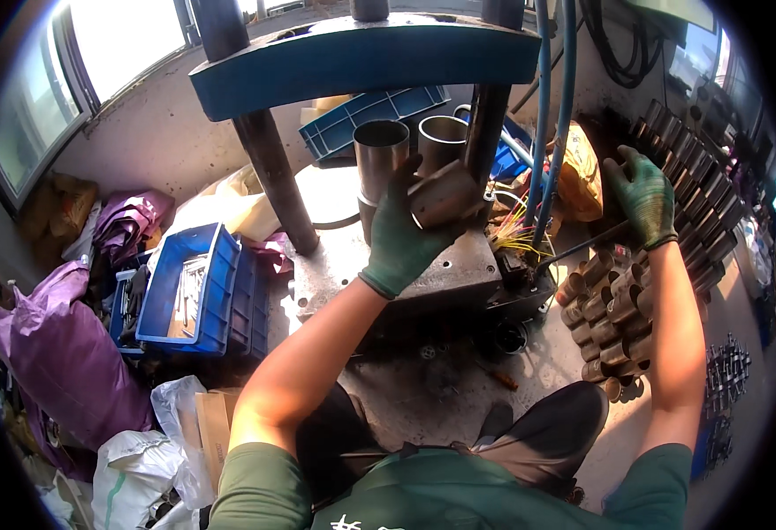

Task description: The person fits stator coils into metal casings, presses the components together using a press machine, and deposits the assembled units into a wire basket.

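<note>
My left hand (403, 247), in a green glove, grips a short metal tube (445, 196) that lies tilted across the palm above the press bed (441, 274). Just behind it an open metal cylinder (381, 163) stands upright on the press. A second, paler cylinder (442, 132) stands farther back, partly hidden by the held tube and the right column. My right hand (646, 199), also gloved in green, is raised off to the right with thumb and fingers apart and nothing in it. Nearest to it are stacked metal tubes (693, 190).
The blue press crossbeam (366, 69) spans thick columns (275, 181). Hanging blue hoses (558, 132) and coloured wires (516, 234) lie between my hands. More tubes (613, 305) are piled at lower right. Left are a blue bin (151, 322) with metal pieces and a purple sack (74, 353).
</note>
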The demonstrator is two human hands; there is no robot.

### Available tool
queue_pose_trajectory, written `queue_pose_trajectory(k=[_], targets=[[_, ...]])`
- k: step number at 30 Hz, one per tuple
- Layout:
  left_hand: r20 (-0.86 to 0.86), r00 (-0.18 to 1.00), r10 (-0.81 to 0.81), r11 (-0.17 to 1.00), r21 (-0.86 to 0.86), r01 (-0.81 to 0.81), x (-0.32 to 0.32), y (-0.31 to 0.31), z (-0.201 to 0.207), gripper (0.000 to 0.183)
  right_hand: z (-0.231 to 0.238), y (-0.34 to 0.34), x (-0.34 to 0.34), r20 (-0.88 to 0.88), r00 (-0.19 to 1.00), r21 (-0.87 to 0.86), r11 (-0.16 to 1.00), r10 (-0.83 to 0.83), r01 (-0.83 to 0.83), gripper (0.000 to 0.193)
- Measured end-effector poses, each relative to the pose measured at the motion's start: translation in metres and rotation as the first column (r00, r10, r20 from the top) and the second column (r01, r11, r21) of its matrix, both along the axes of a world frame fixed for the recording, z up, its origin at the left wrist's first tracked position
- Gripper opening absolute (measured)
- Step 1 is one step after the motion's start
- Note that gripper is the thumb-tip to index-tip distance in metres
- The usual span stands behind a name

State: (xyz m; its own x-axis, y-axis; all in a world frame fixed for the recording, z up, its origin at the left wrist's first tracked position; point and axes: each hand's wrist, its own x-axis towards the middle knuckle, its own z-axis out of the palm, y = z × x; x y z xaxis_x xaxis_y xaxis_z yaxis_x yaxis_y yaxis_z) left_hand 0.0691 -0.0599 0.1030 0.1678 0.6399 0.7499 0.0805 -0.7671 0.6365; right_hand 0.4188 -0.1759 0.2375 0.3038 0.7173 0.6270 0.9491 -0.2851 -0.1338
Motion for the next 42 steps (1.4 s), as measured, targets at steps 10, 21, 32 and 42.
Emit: queue_pose_trajectory(k=[10, 21, 32, 42], targets=[[-0.259, 0.896, 0.362, 0.769, -0.459, -0.444, -0.112, 0.027, -0.091, 0.088, -0.056, -0.121, 0.008, 0.131, 0.959, -0.056, 0.967, 0.252, -0.247, 0.023], [-0.470, 0.687, 0.554, 0.671, -0.236, -0.703, -0.152, 0.049, -0.099, 0.056, -0.051, -0.120, -0.145, 0.127, 0.825, -0.227, 0.826, 0.551, -0.517, 0.020], [-0.217, 0.920, 0.325, 0.915, -0.175, -0.364, -0.087, 0.027, -0.096, 0.040, -0.070, 0.098, -0.222, -0.451, 0.575, 0.055, 0.664, 0.683, -0.746, 0.095], [-0.232, 0.964, 0.133, 0.945, -0.262, -0.193, -0.058, 0.030, -0.094, 0.033, -0.074, 0.245, -0.218, -0.458, 0.572, 0.009, 0.647, 0.680, -0.762, 0.118]])
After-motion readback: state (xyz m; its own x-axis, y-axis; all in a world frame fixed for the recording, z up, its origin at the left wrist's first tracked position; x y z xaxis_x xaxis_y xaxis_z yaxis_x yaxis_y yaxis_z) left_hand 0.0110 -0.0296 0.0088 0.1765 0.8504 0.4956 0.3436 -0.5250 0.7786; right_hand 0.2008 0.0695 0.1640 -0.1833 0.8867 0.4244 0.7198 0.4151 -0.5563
